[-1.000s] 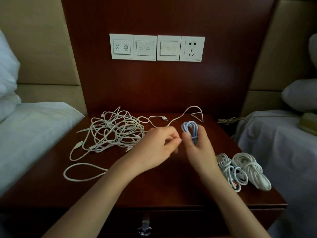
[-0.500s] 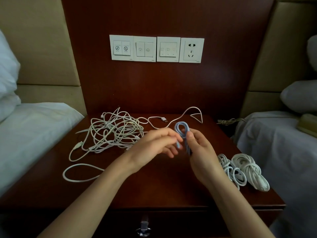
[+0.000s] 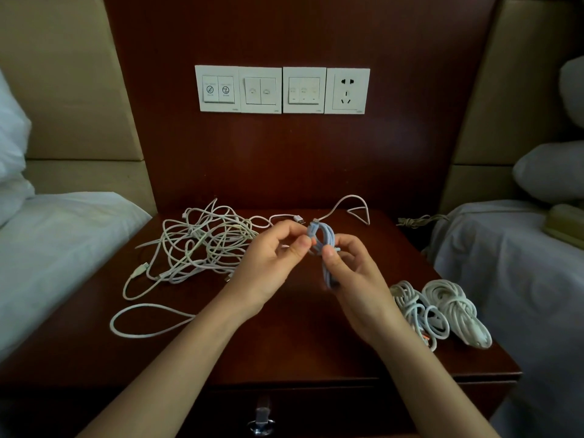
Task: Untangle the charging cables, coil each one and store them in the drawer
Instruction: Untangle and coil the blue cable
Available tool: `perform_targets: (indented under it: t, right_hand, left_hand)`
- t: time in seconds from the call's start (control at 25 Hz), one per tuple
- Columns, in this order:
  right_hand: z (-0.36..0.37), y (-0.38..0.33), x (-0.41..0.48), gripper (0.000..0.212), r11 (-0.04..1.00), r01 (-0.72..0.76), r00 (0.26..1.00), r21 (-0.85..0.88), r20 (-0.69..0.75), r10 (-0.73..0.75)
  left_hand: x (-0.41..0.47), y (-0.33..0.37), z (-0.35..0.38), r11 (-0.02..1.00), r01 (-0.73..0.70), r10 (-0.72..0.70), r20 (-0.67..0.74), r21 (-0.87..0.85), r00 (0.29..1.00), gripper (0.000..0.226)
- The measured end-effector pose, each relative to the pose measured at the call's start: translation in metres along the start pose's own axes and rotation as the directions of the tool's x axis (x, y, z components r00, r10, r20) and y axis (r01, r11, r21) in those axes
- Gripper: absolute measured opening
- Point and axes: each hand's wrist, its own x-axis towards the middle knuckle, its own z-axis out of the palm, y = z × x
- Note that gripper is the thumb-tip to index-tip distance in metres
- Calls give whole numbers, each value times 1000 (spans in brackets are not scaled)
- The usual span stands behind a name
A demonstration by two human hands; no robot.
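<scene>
blue cable (image 3: 326, 237): wound into a short upright coil, held in the air over the middle of the stand (image 3: 284, 349), between both hands.
right hand (image 3: 355, 281): fingers and thumb wrapped round the coil's middle, grasping it.
left hand (image 3: 271, 267): thumb and forefinger pinch the cable end at the coil's upper left; other fingers loosely curled.
tangle (image 3: 202, 245): unsorted heap of white cables on the stand's back left. One plug pokes out on its right, just beyond the left hand.
loop (image 3: 142, 320): single white strand lying flat at front left; its end goes out of sight behind the left forearm.
thin coil (image 3: 417, 311), thick coil (image 3: 455, 311): white, wound, just beside each other at the stand's right edge, thick one outermost.
drawer (image 3: 331, 406): under the top, closed, metal handle (image 3: 260, 418) at centre.
wall: switches (image 3: 260, 90) and socket (image 3: 347, 90) in a row.
sides: white bedding (image 3: 63, 248).
</scene>
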Motion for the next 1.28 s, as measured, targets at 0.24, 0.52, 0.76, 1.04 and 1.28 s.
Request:
perform_targets:
  t: [0.24,0.52,0.76,1.04,1.28]
  right_hand:
    - [8,6,-2,12,989,48,989,-142,-129,-66]
    - [20,6,-6,10,982,145,967,-117,-195,-166]
    - [22,10,-7,11,985,151,952,-86,-256,-169]
    - [21,14,-7,24,938,183,961,-294,-147,-234]
    - [16,16,-4,33,913,205,973,-353,-27,-228]
  left_hand:
    - [0,10,1,998,34,-35,-17,-47,999,19]
    - [-1,16,5,1000,-5,8,-134,19,991,25]
    - [-2,14,10,994,37,-15,-199,106,980,22]
    - [-5,21,11,709,-58,149,-70,703,986,20]
    - [3,14,-7,927,219,-157,-216,305,964,30]
